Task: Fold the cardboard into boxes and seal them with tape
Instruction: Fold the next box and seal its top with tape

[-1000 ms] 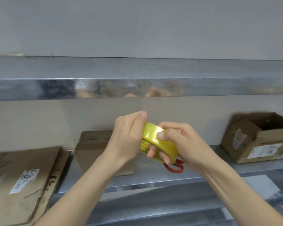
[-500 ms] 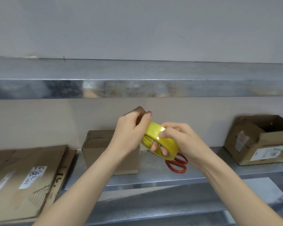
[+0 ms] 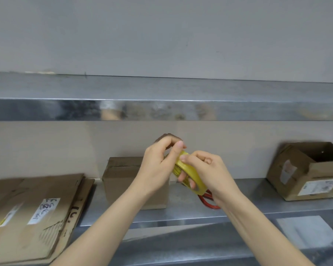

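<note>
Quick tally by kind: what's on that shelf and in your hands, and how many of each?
Boxes: 2, the middle box and the right box
Flat cardboard stack: 1
Tape roll: 1
Scissors: 1
Total: 5

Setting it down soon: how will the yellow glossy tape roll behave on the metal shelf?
The yellow glossy tape roll is a ring: on edge it would likely roll along the metal shelf, flat it should stay. Its shiny face may slip; the right hand hooked through its core looks a secure grip.
</note>
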{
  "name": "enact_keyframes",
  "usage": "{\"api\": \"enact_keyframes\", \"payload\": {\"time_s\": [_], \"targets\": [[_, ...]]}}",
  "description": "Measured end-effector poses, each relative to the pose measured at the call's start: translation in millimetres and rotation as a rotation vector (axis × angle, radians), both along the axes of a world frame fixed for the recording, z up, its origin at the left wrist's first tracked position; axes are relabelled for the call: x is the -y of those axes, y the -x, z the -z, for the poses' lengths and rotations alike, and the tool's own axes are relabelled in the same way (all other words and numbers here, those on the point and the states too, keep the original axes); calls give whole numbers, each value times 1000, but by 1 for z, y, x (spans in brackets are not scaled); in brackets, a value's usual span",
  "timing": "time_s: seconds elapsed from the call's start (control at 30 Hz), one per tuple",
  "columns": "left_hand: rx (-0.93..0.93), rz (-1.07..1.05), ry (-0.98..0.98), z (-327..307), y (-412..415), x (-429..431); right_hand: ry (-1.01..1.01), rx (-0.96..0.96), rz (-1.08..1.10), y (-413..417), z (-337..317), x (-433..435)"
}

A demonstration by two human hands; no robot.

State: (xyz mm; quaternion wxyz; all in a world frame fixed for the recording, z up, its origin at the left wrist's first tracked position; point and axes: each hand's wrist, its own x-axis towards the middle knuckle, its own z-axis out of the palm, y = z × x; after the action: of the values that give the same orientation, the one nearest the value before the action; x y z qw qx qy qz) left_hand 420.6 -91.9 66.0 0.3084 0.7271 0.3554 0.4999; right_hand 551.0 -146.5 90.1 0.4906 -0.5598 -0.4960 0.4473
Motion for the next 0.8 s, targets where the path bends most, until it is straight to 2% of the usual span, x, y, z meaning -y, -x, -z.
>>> {"api": "enact_keyframes", "payload": {"time_s": [0.07,0.2,0.4,0.57,0.8], "targets": [[58,-5,6,2,8,3,-10,-35,15,0,-3,-1],[61,-8,-39,-7,19,13,-55,-82,5,0,-8,1],[156,-59,-71,-11,22,21,-197,137,69,8,-3,5],[73,-129,-333,-1,23,23,-208,193,162,16,3,4],[-61,-179,-598,17,19,15,-192,272,212,22,11,3]]}}
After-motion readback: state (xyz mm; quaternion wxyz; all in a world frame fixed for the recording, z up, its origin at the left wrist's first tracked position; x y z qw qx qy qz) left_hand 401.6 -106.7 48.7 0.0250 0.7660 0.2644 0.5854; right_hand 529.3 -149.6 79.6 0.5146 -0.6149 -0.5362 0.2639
